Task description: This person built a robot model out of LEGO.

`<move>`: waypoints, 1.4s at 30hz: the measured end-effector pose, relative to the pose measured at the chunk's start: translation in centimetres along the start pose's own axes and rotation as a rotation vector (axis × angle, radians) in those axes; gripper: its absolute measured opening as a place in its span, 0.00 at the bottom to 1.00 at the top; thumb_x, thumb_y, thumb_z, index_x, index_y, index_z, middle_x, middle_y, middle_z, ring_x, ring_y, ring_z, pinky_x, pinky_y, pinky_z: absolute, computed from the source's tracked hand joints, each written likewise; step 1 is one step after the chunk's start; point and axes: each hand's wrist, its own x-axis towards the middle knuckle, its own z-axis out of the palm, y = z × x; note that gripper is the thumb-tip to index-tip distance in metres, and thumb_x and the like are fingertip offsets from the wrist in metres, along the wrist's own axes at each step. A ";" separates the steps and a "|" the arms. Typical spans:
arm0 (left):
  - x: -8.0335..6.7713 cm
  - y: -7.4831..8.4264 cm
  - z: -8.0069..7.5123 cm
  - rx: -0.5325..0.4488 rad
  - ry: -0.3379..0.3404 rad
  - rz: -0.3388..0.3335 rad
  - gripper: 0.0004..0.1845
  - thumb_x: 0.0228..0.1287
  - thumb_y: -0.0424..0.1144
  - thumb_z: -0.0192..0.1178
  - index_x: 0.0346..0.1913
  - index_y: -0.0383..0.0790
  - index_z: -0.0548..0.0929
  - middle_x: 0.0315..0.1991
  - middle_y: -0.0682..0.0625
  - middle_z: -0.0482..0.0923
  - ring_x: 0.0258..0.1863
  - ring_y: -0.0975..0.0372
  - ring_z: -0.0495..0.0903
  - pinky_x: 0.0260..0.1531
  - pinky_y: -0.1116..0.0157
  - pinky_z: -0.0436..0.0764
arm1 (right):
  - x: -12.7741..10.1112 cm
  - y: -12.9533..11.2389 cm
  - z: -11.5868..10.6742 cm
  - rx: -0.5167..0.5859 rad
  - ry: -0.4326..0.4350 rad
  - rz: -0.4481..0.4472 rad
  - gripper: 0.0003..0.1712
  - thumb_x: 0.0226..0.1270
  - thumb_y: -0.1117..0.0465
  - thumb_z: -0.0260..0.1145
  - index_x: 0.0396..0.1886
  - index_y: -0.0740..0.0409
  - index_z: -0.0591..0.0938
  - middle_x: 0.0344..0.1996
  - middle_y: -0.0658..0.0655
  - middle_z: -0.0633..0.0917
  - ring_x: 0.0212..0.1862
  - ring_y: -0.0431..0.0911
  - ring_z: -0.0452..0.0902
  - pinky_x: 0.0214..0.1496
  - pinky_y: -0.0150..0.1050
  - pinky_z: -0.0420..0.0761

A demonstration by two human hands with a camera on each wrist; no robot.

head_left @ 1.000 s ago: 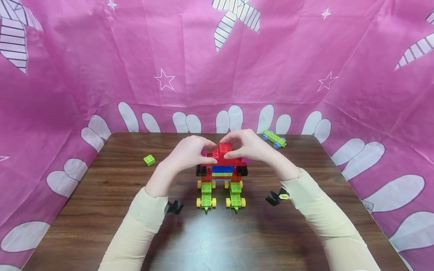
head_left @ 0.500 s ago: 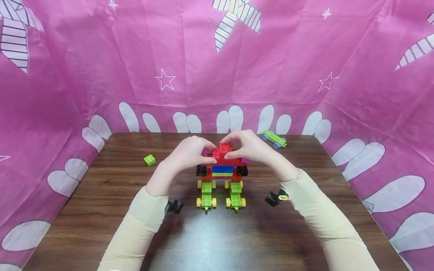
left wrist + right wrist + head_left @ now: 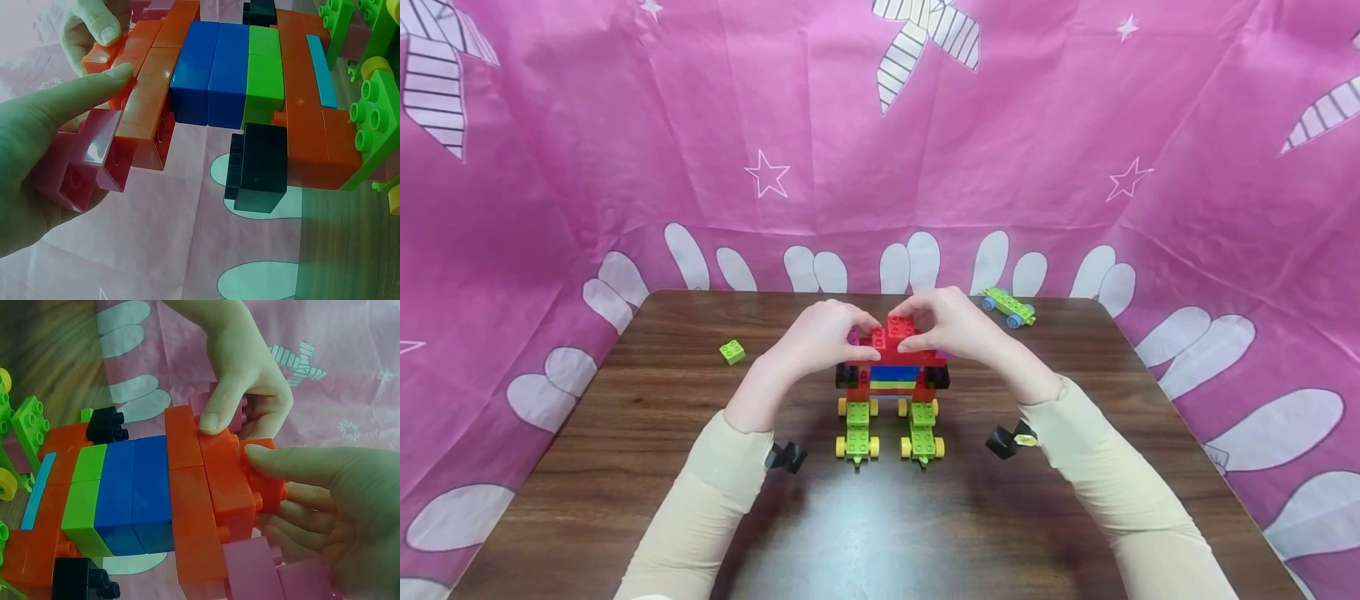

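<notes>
While both hands work the top, two lime-green wheeled chassis [image 3: 857, 433] with yellow wheels stick out toward the desk's near edge, under the brick model [image 3: 892, 379] mid-desk. Model is glossy hard plastic: studded blocks stacked in red, green and blue layers, black bricks at both sides, pink bricks up at the top corners. Left hand [image 3: 814, 340] has its fingers curled round the top left side, thumb pressed on the red layer, a pink brick in the palm per the left wrist view. Right hand [image 3: 953, 325] pinches the small red top brick [image 3: 898, 327] between thumb and fingers, narrow grip. Step looks like seating that top brick; likely next a straight downward press with studs lined up, left hand bracing so lower layers don't shift. A loose lime 2x2 brick [image 3: 732, 352] lies toward the left edge, well apart. A green chassis with blue wheels [image 3: 1008, 307] lies near the far right corner. Desk [image 3: 625, 467] is dark woodgrain, slightly shiny.
</notes>
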 end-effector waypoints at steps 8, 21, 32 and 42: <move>0.1 0.2 -0.1 0.034 0.009 0.009 0.23 0.55 0.52 0.71 0.51 0.45 0.87 0.31 0.55 0.86 0.27 0.65 0.77 0.31 0.67 0.78 | 0.0 0.0 -0.1 -0.010 0.003 -0.014 0.22 0.53 0.61 0.78 0.49 0.59 0.86 0.40 0.54 0.89 0.41 0.46 0.86 0.46 0.42 0.85; 0.2 0.0 -0.1 0.062 0.030 0.021 0.22 0.55 0.52 0.72 0.49 0.45 0.88 0.25 0.56 0.82 0.24 0.65 0.74 0.27 0.68 0.75 | 0.1 -0.1 -0.1 -0.030 0.036 -0.044 0.22 0.51 0.61 0.79 0.48 0.60 0.87 0.39 0.55 0.89 0.40 0.46 0.85 0.44 0.41 0.85; 0.0 0.1 0.1 0.066 0.033 0.024 0.22 0.54 0.52 0.72 0.49 0.44 0.88 0.26 0.56 0.83 0.24 0.66 0.75 0.28 0.68 0.76 | 0.3 -0.1 0.0 -0.055 0.010 -0.049 0.22 0.51 0.61 0.78 0.48 0.60 0.87 0.40 0.55 0.89 0.40 0.46 0.83 0.40 0.39 0.85; 0.1 0.1 0.1 0.078 0.037 0.023 0.22 0.54 0.53 0.72 0.49 0.45 0.88 0.26 0.56 0.83 0.25 0.66 0.75 0.28 0.67 0.76 | 0.4 -0.4 -0.1 -0.075 -0.005 0.015 0.22 0.51 0.60 0.79 0.48 0.57 0.87 0.39 0.54 0.89 0.39 0.45 0.83 0.40 0.39 0.85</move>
